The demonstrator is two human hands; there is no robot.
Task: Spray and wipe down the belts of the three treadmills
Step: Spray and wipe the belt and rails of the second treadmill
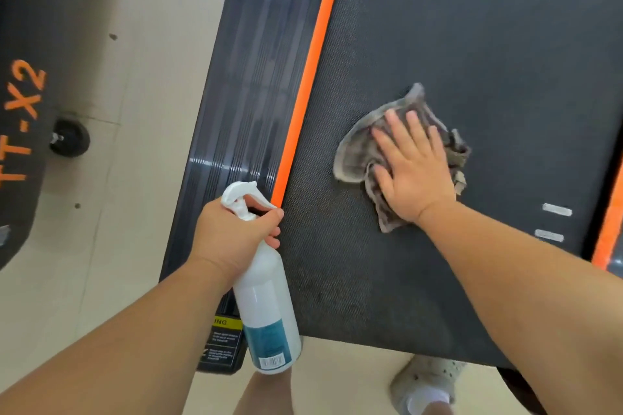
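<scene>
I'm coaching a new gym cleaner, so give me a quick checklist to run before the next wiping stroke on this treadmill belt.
1. Cloth pressed flat on belt by right hand: ok.
2. Left hand grips spray bottle: ok.
3. Nozzle aimed at belt: not ok, it points toward the side rail.
4. Belt ahead of cloth free of objects: ok.
5. Belt wet with spray: cannot tell.

Bright, even light; glare streak on the side rail [236,163]; soft overall focus; wide-angle bending at edges
</scene>
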